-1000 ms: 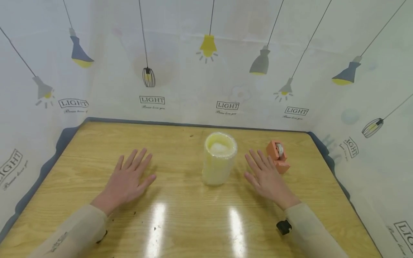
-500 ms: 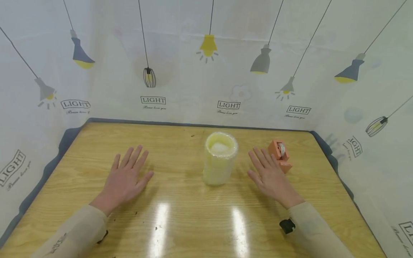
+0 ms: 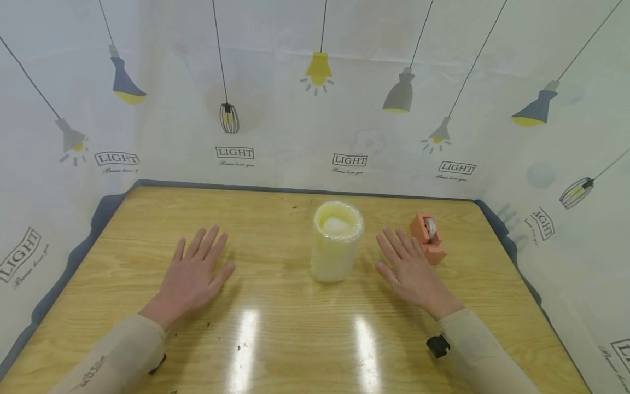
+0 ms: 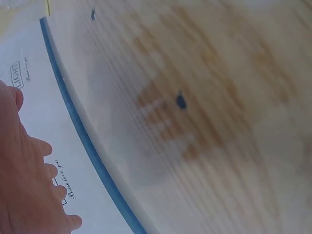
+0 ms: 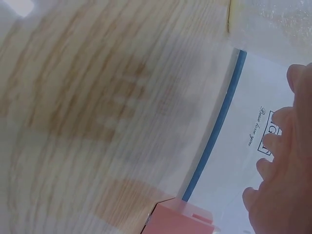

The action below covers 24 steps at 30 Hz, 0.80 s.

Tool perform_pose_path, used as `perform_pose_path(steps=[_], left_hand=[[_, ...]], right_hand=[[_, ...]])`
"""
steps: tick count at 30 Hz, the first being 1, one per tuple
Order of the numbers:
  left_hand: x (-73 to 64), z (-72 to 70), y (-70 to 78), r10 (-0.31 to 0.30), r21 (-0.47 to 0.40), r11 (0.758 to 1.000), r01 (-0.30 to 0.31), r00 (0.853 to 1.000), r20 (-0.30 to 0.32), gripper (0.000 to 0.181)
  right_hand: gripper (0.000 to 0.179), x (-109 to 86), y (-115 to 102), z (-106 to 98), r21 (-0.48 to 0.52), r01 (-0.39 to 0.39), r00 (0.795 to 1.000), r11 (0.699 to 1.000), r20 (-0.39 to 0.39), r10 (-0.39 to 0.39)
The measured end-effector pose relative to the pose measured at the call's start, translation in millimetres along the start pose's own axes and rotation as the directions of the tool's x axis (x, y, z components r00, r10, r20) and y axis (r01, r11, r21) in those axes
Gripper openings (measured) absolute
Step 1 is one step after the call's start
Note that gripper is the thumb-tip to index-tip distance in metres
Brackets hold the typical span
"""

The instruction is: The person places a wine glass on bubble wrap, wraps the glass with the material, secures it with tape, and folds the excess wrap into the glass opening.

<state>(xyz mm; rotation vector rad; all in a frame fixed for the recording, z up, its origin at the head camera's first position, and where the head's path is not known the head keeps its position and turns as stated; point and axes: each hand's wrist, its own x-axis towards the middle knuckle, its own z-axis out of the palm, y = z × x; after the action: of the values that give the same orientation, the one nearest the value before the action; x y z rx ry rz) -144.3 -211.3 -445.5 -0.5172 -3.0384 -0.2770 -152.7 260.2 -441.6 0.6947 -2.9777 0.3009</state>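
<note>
My left hand (image 3: 192, 276) is held palm down over the left part of the table, fingers straight and spread, with nothing in it. My right hand (image 3: 410, 271) mirrors it on the right, also holding nothing. Between them, nearer the right hand, stands an upright pale yellow cylinder (image 3: 333, 257) with a hollow top and a shiny clear plastic wrapping. A coral tape dispenser (image 3: 419, 230) with a roll of tape sits just beyond the right hand; the fingers overlap its edge in the head view. The right wrist view catches a corner of the dispenser (image 5: 175, 219) at the bottom.
The wooden table (image 3: 275, 334) carries small dark specks near its front left. A pale curtain (image 3: 275, 109) printed with lamps surrounds its back and sides, with a dark blue border (image 3: 226, 186) along the table edge. A black strap (image 3: 437, 346) hangs by the right sleeve.
The head view has shifted slightly. My left hand is a little farther left of the cylinder; the right hand has hardly moved. Cylinder and tape dispenser stay in place.
</note>
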Motion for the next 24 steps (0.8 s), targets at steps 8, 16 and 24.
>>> perform_pose_path(steps=[8, 16, 24], left_hand=[[-2.3, 4.3, -2.6, -0.008, -0.014, 1.0, 0.008, 1.0, 0.003, 0.072], [-3.6, 7.5, -4.3, -0.005, -0.023, 1.0, 0.005, 1.0, -0.004, 0.072], [-4.6, 7.2, -5.0, -0.012, -0.012, 1.0, 0.012, 1.0, 0.002, 0.071]], right_hand=[[0.065, 0.8, 0.2, 4.2, 0.01, 0.004, 1.0, 1.0, 0.023, -0.004], [0.065, 1.8, -0.7, 8.2, 0.016, 0.003, 0.999, 1.0, 0.033, -0.004], [0.064, 4.3, -1.0, 7.6, 0.017, 0.01, 0.999, 1.0, 0.046, -0.011]])
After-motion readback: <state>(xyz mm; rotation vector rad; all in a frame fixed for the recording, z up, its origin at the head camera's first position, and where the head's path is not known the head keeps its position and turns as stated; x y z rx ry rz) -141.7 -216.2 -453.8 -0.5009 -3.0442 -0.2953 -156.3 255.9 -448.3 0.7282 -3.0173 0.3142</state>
